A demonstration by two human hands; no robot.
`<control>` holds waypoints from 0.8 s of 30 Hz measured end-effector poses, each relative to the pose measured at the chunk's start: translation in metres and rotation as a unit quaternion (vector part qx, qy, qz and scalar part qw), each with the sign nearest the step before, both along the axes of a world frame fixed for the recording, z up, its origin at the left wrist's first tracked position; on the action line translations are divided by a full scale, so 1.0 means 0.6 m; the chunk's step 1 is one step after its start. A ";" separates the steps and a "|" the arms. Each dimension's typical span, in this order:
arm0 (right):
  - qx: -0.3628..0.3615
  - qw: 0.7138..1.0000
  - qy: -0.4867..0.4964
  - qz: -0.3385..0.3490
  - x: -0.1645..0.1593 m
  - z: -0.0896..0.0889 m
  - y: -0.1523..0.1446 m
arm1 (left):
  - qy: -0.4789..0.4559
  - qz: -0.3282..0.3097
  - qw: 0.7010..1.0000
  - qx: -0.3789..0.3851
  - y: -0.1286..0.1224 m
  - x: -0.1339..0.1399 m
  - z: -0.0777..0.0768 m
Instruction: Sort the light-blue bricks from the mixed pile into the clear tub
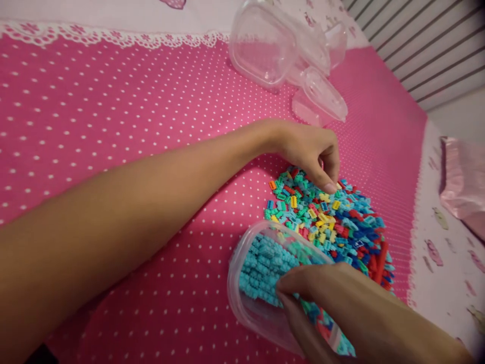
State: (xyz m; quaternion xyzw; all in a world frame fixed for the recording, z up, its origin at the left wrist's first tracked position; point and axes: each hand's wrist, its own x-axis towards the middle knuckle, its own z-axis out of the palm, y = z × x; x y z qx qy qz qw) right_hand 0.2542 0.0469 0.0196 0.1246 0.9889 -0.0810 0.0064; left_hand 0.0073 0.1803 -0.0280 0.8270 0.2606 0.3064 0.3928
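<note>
My left hand (312, 151) reaches across from the left, thumb and forefinger pinched together at the top of a heap of small toy building bricks (322, 220). Whatever lies between those fingertips is too small to make out. The bricks are turquoise, blue, red, yellow and green. In front of the heap stands a clear plastic tub (237, 303), with rows of turquoise bricks (261, 268) stacked along one side. My right hand (322, 293) comes from the lower right into the tub, its thumb and fingers closed beside the turquoise rows; their tips hide what they hold, if anything.
Clear plastic containers (261, 45) lie at the back, with a smaller clear one (322, 96) in front of them. Underneath is a pink dotted cloth (132, 106) with a lace edge. A shiny pink packet (464, 177) lies at the right, below a slatted wall (420, 45).
</note>
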 end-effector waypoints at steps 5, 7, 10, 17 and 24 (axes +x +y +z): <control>0.054 0.998 -0.004 -0.026 -0.009 -0.010 0.009 | 0.016 -0.003 1.000 -0.003 -0.001 0.002 0.005; 0.058 0.998 -0.011 -0.021 -0.014 -0.010 0.006 | 0.018 -0.005 1.000 -0.009 -0.002 0.002 0.006; 0.075 0.997 -0.004 -0.025 -0.018 -0.010 0.002 | 0.014 -0.010 1.000 -0.015 -0.002 0.003 0.005; 0.067 0.997 0.012 -0.025 -0.017 -0.003 0.010 | 0.011 -0.016 1.000 -0.012 0.000 0.004 0.003; 0.033 0.998 0.027 -0.051 -0.017 0.012 0.009 | -0.001 -0.020 1.000 -0.019 0.002 0.006 0.004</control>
